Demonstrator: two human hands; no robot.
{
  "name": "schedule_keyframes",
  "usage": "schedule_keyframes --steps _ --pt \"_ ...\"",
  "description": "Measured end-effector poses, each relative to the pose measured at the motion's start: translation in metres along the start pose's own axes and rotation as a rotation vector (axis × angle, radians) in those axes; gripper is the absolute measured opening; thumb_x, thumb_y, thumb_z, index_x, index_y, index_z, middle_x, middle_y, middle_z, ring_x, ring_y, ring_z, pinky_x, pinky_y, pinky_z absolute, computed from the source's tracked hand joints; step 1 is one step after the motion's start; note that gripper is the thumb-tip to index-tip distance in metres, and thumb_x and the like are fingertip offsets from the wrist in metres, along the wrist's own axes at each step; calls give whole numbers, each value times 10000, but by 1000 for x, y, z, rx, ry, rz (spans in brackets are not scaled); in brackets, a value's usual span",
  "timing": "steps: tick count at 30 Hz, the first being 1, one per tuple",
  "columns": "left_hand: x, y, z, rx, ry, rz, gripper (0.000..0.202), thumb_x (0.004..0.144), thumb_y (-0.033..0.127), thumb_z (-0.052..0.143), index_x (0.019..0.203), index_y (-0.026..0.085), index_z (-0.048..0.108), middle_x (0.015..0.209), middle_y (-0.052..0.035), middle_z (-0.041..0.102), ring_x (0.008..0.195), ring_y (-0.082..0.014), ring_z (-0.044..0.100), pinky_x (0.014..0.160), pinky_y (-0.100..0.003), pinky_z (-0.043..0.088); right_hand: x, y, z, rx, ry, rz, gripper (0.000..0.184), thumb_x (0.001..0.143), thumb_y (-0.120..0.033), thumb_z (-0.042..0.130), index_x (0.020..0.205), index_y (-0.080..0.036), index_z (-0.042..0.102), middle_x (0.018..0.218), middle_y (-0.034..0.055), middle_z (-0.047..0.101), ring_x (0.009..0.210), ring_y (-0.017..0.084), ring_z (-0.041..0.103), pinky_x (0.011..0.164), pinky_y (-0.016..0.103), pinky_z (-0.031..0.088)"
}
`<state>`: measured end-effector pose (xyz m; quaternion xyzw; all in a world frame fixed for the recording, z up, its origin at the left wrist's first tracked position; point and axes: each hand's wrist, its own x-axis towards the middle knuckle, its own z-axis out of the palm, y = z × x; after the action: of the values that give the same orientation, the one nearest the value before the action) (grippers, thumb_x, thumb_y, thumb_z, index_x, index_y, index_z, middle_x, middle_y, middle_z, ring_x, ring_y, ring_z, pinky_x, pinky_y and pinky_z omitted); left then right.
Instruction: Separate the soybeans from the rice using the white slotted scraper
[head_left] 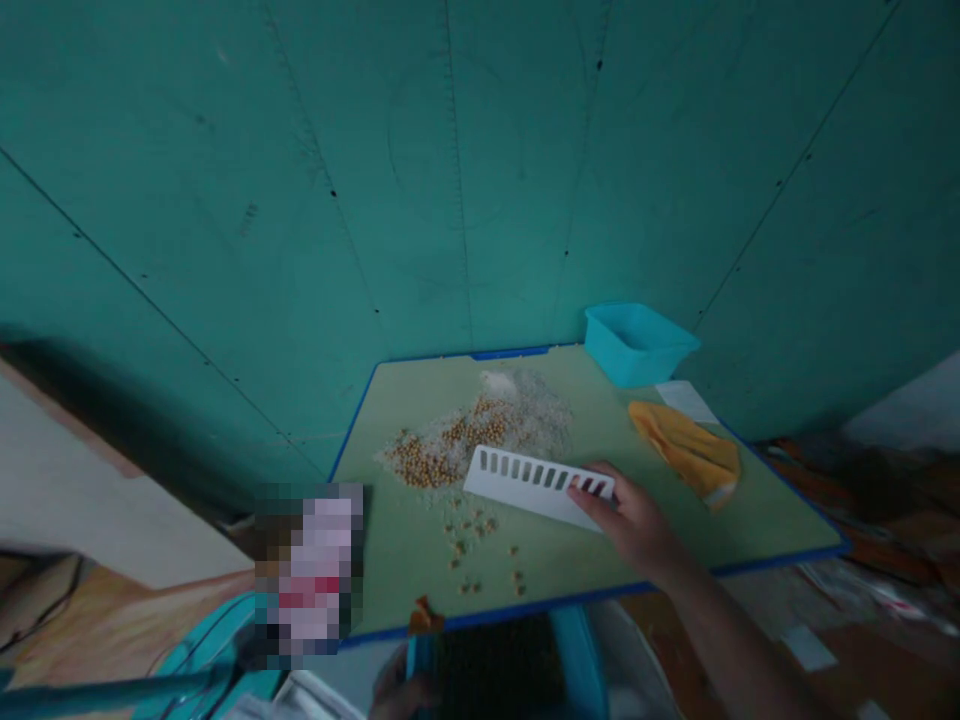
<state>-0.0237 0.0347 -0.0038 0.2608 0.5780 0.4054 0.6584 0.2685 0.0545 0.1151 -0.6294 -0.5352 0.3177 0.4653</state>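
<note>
My right hand is closed round the right end of a white slotted plastic strip. The strip lies low over the table, its left end at the near edge of a pile of yellow-brown beans mixed with whitish, translucent grains. Several loose beans are scattered nearer to me. At the bottom edge, my left hand grips the left rim of a blue basin, below the table's near edge. Dark contents fill the basin; their kind cannot be made out.
An aqua plastic bin stands at the table's back right corner. A yellow cloth and a white sheet lie near it. An orange-brown scrap sits at the front edge. A green wall rises behind the blue-edged table.
</note>
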Motion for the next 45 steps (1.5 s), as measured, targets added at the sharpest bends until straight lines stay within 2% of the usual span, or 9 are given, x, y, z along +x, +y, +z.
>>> schedule_keyframes --steps 5,9,14,20,23,29,34,39,45 --pt "4 2 -11 44 -2 -66 242 315 -32 558 377 200 582 263 70 468 304 -107 365 374 -268 316 -8 1 -3 -29 -48 11 256 792 -426 553 851 -185 618 712 5 649 663 166 594 607 244 450" --pt "1 -2 -16 35 -12 -106 200 337 52 593 448 217 611 326 53 519 360 -170 459 402 -313 381 -17 3 -6 -27 -85 36 278 801 -433 547 904 -187 626 755 12 664 689 170 604 613 245 458" --pt "-10 -7 -7 -83 -27 -125 174 394 128 638 534 232 638 401 36 556 465 -228 562 493 -357 446 -32 3 -8 -72 -98 -10 254 808 -416 551 895 -195 641 769 22 671 693 171 606 604 248 464" --pt "-24 2 7 -128 -44 -121 146 454 118 632 553 225 626 433 37 575 492 -221 585 525 -349 462 -44 4 -6 -161 -126 -153 194 858 -358 510 821 -226 648 783 26 667 744 175 609 667 260 472" --pt "-27 6 9 -150 -52 -133 173 447 100 638 581 208 644 433 39 582 485 -213 584 523 -341 467 -46 5 -4 -149 -156 -195 175 869 -333 505 820 -226 636 827 31 665 810 176 613 710 253 475" --pt "-31 10 9 -169 -26 -141 229 439 84 670 643 188 676 485 30 629 508 -224 606 531 -348 480 -49 5 -6 -133 -199 -255 143 887 -294 488 841 -210 595 826 25 644 815 146 600 749 226 454" --pt "-34 12 14 -180 -24 -141 213 431 82 666 621 180 671 454 31 615 520 -242 623 539 -360 493 -51 5 -10 -110 -230 -246 134 890 -281 490 824 -205 578 816 15 625 810 132 584 743 208 439" --pt "-37 15 21 -191 -59 -183 264 439 91 647 686 174 692 524 -15 683 591 -291 667 537 -376 508 -52 4 -10 -76 -264 -221 133 890 -286 495 818 -199 565 765 -6 588 740 109 555 687 186 424" --pt "-35 12 18 -211 -86 -189 295 448 102 651 726 183 706 553 -14 707 613 -287 679 538 -361 514 -52 4 -9 -43 -285 -190 140 890 -308 498 830 -198 561 780 -3 576 759 115 545 706 203 417"
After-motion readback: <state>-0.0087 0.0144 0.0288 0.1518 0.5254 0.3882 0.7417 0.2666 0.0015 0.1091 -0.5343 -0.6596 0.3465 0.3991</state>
